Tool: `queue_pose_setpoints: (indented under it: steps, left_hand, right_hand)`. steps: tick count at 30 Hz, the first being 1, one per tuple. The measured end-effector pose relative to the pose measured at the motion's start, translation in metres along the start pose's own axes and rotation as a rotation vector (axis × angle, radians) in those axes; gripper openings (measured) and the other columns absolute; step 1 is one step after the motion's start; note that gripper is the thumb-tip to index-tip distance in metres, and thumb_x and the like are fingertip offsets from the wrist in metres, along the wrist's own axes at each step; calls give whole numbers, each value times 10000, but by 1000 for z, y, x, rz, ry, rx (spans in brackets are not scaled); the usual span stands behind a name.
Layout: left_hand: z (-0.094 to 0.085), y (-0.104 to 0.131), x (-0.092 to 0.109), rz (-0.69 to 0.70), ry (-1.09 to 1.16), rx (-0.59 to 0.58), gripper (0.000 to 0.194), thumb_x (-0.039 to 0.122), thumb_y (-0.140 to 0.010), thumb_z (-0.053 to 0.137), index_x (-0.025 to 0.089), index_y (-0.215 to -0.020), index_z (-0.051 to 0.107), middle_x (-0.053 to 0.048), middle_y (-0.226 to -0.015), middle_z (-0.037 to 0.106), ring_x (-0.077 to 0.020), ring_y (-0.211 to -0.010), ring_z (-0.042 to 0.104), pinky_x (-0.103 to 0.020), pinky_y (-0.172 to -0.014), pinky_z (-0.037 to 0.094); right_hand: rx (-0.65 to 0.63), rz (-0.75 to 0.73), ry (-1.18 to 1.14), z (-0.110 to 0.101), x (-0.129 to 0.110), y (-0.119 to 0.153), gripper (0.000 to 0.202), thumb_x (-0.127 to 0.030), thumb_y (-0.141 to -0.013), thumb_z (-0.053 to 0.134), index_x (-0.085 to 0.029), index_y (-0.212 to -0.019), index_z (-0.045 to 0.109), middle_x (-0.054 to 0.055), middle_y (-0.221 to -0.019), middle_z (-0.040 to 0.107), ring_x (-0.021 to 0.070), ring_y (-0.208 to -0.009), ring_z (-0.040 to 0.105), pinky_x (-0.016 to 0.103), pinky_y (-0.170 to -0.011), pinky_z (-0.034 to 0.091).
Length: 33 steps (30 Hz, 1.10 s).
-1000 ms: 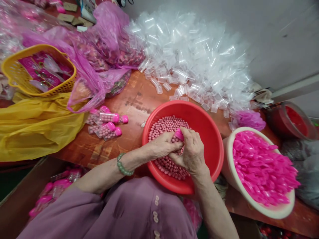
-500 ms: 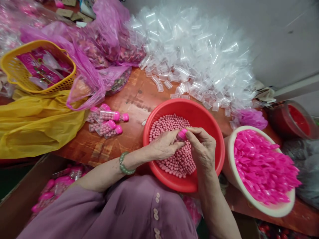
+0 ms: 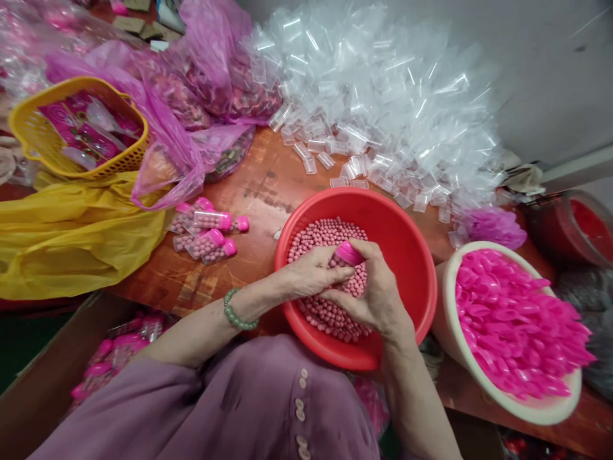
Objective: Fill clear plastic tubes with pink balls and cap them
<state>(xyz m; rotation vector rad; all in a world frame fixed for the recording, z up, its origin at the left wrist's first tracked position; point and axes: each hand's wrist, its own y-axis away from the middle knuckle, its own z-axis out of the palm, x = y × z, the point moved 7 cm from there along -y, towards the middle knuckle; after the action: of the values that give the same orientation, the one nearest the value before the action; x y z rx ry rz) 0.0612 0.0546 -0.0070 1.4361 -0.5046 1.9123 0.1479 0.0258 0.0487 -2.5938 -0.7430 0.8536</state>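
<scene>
A red basin (image 3: pixel 412 255) holds many small pink beads (image 3: pixel 330 319). Over the beads, my left hand (image 3: pixel 311 273) is closed round a small clear bottle with a pink cap (image 3: pixel 348 253); the bottle's body is mostly hidden by the fingers. My right hand (image 3: pixel 376 287) touches the pink cap with its index finger, and its thumb is spread apart below, near my left fingers. Left of the basin, several filled bottles with pink caps (image 3: pixel 211 235) lie in a group on the table (image 3: pixel 261 191).
Clear empty containers (image 3: pixel 383 96) are heaped at the back. A white bucket (image 3: pixel 453 306) of pink caps or pointed pieces (image 3: pixel 512 326) stands right. Left are a yellow basket (image 3: pixel 36 144), a yellow bag (image 3: pixel 76 236) and pink bags (image 3: pixel 211 38).
My right thumb has come off the cap and moved down and left, opening a gap from the index finger. The capped bottle has shifted slightly left and shows more of its cap.
</scene>
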Motion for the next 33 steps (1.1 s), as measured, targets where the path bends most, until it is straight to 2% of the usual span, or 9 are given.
queue_pose_setpoints:
  steps: [3,6,10,20,27,30,33]
  left_hand:
    - [3,0,-1,-49,74,-40,357,462,-794,669,150,-747,501,37,-653,446,-79,-592,377,-226,-551,293]
    - [6,-1,-3,-64,157,-60,415,509,-751,714,136,-792,537,16,-704,497,-90,-634,437,-233,-584,334]
    - [9,-2,0,-26,169,-66,433,502,-729,743,130,-846,555,8,-756,522,-103,-699,460,-241,-637,364]
    - [8,2,-8,-60,208,-83,464,518,-716,753,133,-850,531,18,-756,494,-90,-671,431,-239,-609,330]
    - [7,5,-9,-71,325,-50,558,577,-609,826,111,-752,554,29,-660,509,-67,-604,448,-215,-568,337]
    - [3,3,-10,-91,392,13,563,622,-627,799,114,-739,583,11,-640,556,-81,-605,505,-221,-601,398]
    - [-2,0,-16,-188,523,105,592,716,-710,671,127,-711,600,-19,-619,598,-119,-615,571,-257,-642,476]
  right_hand:
    - [-33,-33,153,8,-3,1,724,-412,-758,707,-174,-1353,369,158,-1138,619,306,-1010,615,464,-817,523]
    - [33,-73,303,9,-7,2,673,-344,-761,622,-146,-1349,361,156,-1066,617,300,-937,608,449,-759,512]
    - [121,-135,378,7,-13,3,666,-326,-739,553,-149,-1348,353,132,-1001,617,278,-871,605,427,-738,494]
    - [163,-196,367,8,-16,5,625,-321,-765,533,-137,-1344,386,141,-995,630,271,-836,611,425,-740,483]
    - [150,-181,377,12,-19,2,609,-322,-748,553,-133,-1309,408,115,-927,615,265,-809,606,412,-694,502]
    - [133,-152,303,15,-17,0,614,-278,-761,571,-133,-1332,398,137,-992,616,276,-872,612,434,-734,539]
    - [84,-158,225,19,-15,0,692,-276,-785,608,-152,-1407,331,168,-1133,601,303,-1008,611,472,-812,566]
